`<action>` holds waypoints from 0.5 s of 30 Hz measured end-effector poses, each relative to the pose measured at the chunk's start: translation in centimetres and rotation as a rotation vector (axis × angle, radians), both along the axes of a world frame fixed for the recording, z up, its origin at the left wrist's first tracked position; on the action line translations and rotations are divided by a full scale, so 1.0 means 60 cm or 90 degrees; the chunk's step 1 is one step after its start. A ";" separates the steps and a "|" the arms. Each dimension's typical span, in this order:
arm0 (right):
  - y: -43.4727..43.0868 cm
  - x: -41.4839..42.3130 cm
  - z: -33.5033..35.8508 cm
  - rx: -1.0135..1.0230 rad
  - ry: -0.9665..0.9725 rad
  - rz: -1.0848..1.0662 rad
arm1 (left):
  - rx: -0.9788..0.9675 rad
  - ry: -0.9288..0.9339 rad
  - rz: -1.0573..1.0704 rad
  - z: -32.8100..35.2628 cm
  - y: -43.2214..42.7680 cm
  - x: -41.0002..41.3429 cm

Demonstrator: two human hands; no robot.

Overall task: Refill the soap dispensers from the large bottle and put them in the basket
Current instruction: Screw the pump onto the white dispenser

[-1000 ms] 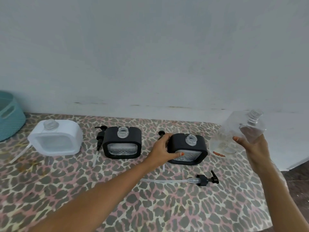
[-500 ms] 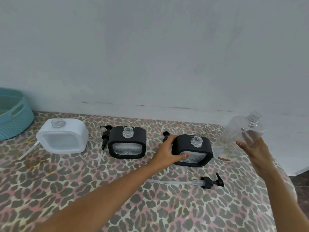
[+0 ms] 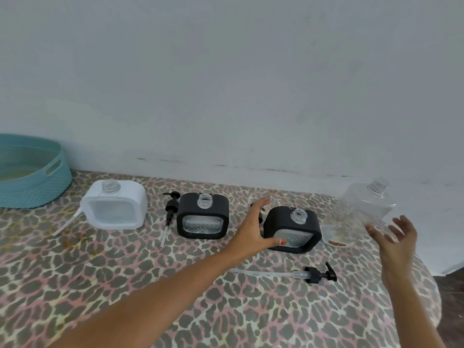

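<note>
Released since half a second ago, the large bottle (image 3: 364, 209) stands just beside the right hand (image 3: 394, 244), whose fingers are spread. The left hand (image 3: 253, 229) is loosely spread, its thumb touching the black dispenser (image 3: 292, 229) beside the bottle. Pouring seems finished. The dispenser is uncapped, and the basket (image 3: 50, 187), far from the bottle, shows no dispensers.

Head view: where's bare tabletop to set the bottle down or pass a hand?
Widest free patch: near-left tablecloth, in front of white dispenser and middle black dispenser. Also near edge below loose pump. Crowded: back row, left hand between the black dispensers, right black dispenser beside large bottle.
</note>
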State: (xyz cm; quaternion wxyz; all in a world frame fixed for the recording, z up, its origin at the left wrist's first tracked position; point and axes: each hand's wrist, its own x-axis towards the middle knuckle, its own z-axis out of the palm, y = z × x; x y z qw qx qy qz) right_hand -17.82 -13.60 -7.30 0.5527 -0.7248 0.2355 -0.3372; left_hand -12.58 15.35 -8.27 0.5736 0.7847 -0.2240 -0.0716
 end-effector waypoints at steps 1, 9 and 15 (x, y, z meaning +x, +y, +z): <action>0.012 -0.008 -0.002 0.010 -0.041 -0.052 | 0.004 -0.015 0.001 0.005 0.004 -0.006; 0.143 -0.052 -0.021 -0.110 -0.032 -0.133 | 0.031 -0.129 0.024 0.041 0.072 -0.049; 0.286 -0.052 0.019 -0.300 -0.085 0.016 | 0.058 -0.181 0.082 0.056 0.171 -0.066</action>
